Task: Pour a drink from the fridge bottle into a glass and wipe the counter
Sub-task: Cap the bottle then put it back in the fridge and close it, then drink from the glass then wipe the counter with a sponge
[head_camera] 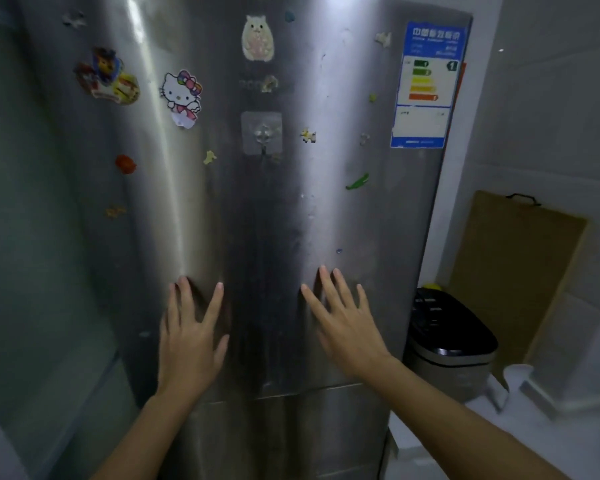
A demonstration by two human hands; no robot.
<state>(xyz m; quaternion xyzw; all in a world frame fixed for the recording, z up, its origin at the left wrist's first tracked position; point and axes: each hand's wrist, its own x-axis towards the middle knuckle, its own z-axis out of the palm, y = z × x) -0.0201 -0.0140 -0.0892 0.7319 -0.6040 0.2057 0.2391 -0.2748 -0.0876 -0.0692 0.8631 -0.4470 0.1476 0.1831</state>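
Note:
A tall stainless-steel fridge (264, 209) fills the head view, its upper door shut and covered with stickers, a clear hook and a blue energy label. My left hand (189, 336) lies flat on the lower part of that door with fingers spread. My right hand (343, 323) rests beside it, also flat and spread, holding nothing. A seam below the hands marks a lower door (284, 434). No bottle or glass is in view.
To the right of the fridge a white counter (471, 441) carries a black-lidded rice cooker (451, 344). A wooden cutting board (513, 271) leans on the tiled wall behind it. A white object (516, 375) sits at the counter's right.

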